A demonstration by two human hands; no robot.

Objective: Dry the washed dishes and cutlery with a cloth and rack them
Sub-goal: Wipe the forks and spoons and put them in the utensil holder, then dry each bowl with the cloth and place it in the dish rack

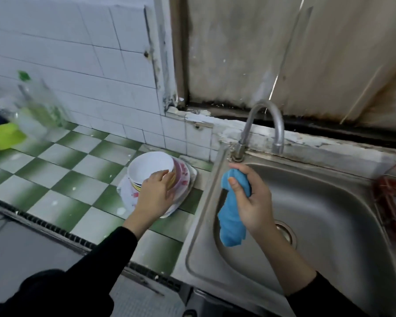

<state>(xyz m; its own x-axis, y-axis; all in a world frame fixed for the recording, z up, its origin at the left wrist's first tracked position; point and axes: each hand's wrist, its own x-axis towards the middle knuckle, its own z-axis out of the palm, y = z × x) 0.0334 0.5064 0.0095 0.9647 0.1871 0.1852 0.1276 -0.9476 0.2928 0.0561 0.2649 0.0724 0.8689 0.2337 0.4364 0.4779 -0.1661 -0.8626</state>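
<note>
Left hand (pixel 154 193) grips the white round bowl (pixel 150 169) atop stacked plates (pixel 183 179); right hand (pixel 249 193) clutches a bunched blue cloth (pixel 232 216) over the steel sink (pixel 318 202).

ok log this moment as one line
left hand: on white bowl atop plates | right hand: holds blue cloth over sink | red rack: right of sink

Left grip (pixel 154 193) curled, arm outstretched; right grip (pixel 249 197) clenched.
</note>
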